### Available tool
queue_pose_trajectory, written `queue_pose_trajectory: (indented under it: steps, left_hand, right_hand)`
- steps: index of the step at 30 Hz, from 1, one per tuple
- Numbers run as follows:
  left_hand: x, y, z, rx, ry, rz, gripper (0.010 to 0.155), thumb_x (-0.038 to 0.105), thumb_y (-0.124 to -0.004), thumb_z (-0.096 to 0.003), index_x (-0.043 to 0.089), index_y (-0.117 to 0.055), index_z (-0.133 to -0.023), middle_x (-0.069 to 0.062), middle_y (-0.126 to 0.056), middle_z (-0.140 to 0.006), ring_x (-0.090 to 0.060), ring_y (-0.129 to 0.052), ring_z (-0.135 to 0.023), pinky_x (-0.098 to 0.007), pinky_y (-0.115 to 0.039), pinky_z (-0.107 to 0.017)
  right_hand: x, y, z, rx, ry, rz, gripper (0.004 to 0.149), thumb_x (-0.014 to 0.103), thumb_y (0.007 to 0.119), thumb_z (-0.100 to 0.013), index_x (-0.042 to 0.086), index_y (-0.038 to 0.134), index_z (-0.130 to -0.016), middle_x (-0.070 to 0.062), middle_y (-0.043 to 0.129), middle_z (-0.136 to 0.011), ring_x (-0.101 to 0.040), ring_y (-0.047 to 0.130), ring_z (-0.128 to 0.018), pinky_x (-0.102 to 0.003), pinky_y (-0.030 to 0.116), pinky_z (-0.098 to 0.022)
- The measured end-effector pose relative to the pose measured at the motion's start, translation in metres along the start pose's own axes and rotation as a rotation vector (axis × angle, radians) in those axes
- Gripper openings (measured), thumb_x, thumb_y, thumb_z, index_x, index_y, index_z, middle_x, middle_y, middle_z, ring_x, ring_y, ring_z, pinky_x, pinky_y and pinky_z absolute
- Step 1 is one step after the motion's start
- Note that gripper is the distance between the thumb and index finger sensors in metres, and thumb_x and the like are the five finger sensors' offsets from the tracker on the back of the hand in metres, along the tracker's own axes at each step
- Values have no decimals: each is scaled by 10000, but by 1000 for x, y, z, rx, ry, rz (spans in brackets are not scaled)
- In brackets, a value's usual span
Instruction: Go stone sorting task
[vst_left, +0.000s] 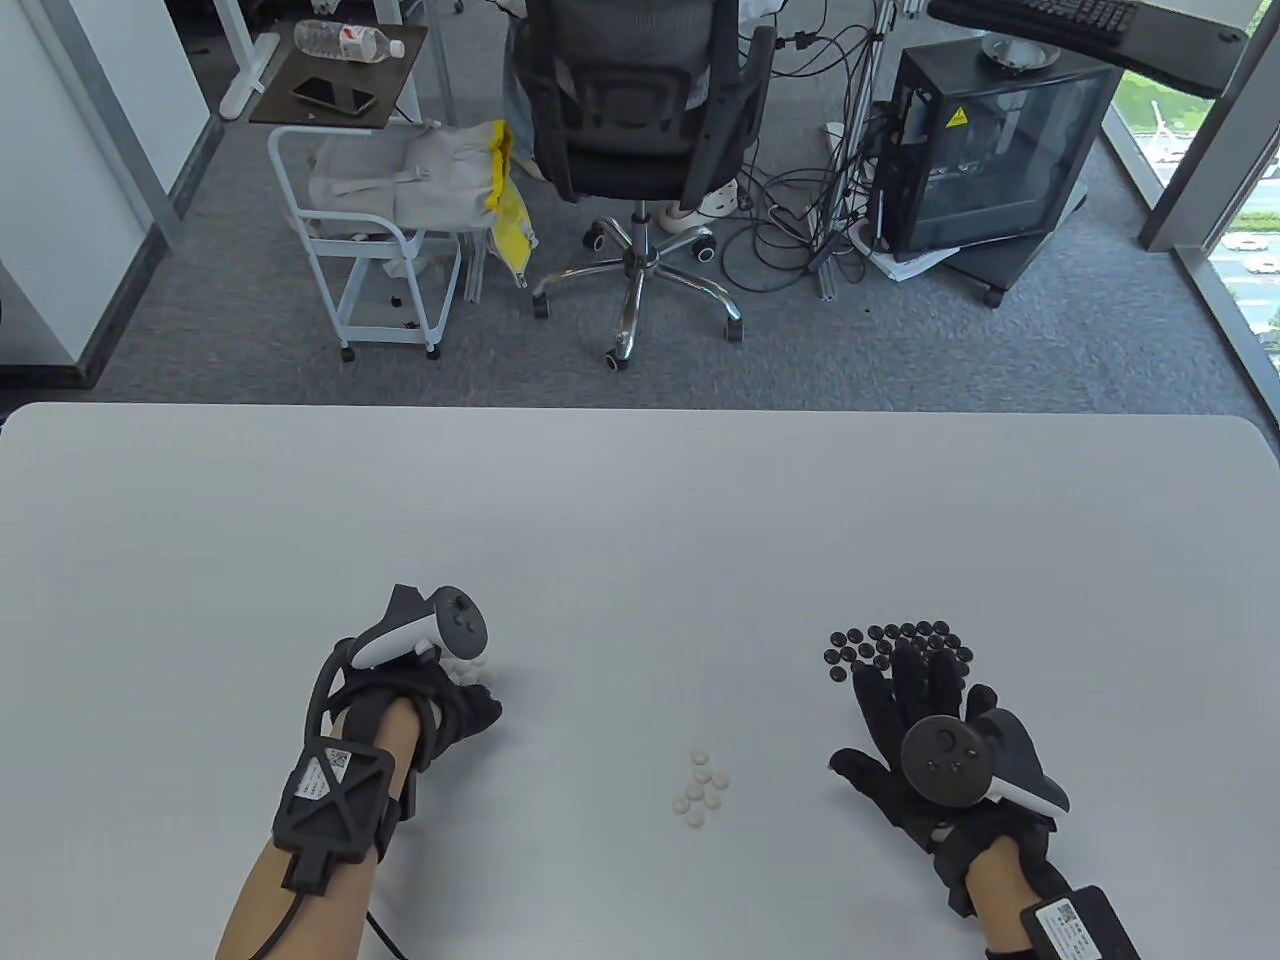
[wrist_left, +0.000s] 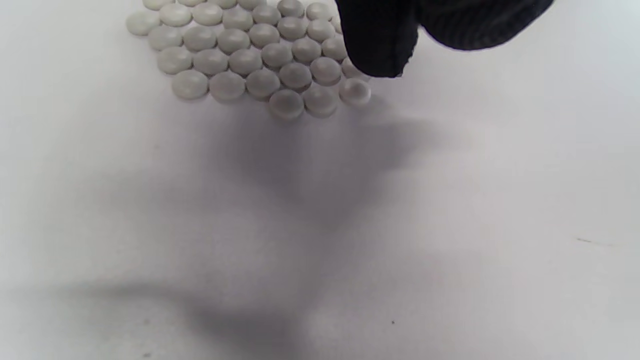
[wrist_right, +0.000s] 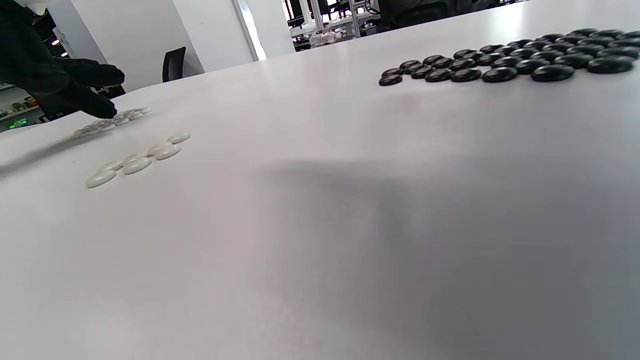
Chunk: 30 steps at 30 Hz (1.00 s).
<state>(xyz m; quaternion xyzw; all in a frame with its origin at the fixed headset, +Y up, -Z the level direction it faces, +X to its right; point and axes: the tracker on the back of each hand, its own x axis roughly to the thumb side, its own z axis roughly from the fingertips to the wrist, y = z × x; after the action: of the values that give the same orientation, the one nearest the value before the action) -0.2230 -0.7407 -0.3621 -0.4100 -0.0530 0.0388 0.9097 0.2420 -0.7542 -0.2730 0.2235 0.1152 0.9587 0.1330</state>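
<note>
White table (vst_left: 640, 520) first — the right hand (vst_left: 925, 725) lies flat, fingers straight and spread, tips at the near edge of the black Go stone cluster (vst_left: 895, 645). The left hand (vst_left: 440, 690) hovers over the packed white stone group (wrist_left: 250, 55), fingers curled down — whether they pinch one, I cannot tell. A few loose white stones (vst_left: 703, 785) sit between the hands.

This is an office or lab workspace. Beyond the white, round-cornered tabletop (vst_left: 640, 500) lies grey carpet floor (vst_left: 200, 330). At twelve o'clock stands a black mesh swivel chair on a chrome star base (vst_left: 640, 150); at two o'clock, a black glass-sided computer tower (vst_left: 985, 150) amid tangled black cables (vst_left: 800, 230); at eleven o'clock, a white metal trolley (vst_left: 370, 250) holding a grey fabric bag (vst_left: 410, 180).
</note>
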Motion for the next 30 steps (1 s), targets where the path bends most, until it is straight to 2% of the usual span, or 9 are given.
queue_pose_trajectory:
  steps: [2,8,16,19,25,30]
  left_hand:
    - [10,7,7,48,-48,9,656,556,-535,-497,348,-631,-1112,-182,97,-1135,-510,186,-924,-804,34,-506]
    - [62,15,21,72,-179,-81,667,564,-530,-503,326,-649,-1114,-206,59,-1154,-525,157,-938,-809,8,-517]
    - [136,-10,8,0,-360,-169,670,562,-530,-505,315,-651,-1116,-218,46,-1154,-533,144,-938,-812,-9,-518]
    - [159,-26,-5,-37,-404,-191,673,562,-524,-507,329,-579,-1136,-212,105,-1127,-530,176,-920,-813,-3,-521]
    - [183,-43,-23,-72,-433,-204,681,562,-506,-504,347,-508,-1150,-209,135,-1117,-527,192,-915,-812,17,-505]
    - [180,-43,-33,-59,-384,-197,658,560,-504,-506,374,-505,-1137,-193,144,-1114,-521,201,-914,-810,16,-516]
  right_hand:
    - [0,0,0,-1,1,1,856,517,477,-624,-67,168,-1167,-483,-42,-1062,-696,-97,-865,-898,50,-493]
    - [-1,0,0,0,6,0,855,517,476,-625,-69,168,-1168,-482,-41,-1063,-695,-96,-865,-898,49,-492]
    - [-1,0,0,0,5,3,856,517,477,-625,-69,169,-1168,-483,-42,-1062,-696,-97,-865,-898,49,-491]
    - [-1,0,0,-3,2,0,857,518,478,-624,-68,170,-1168,-481,-42,-1063,-696,-96,-866,-898,50,-492]
    - [-1,1,0,0,-1,2,857,517,479,-624,-69,172,-1168,-481,-40,-1064,-695,-96,-867,-898,50,-492]
    - [-1,1,0,3,2,2,856,517,479,-625,-68,173,-1168,-481,-40,-1064,-696,-95,-866,-898,50,-492]
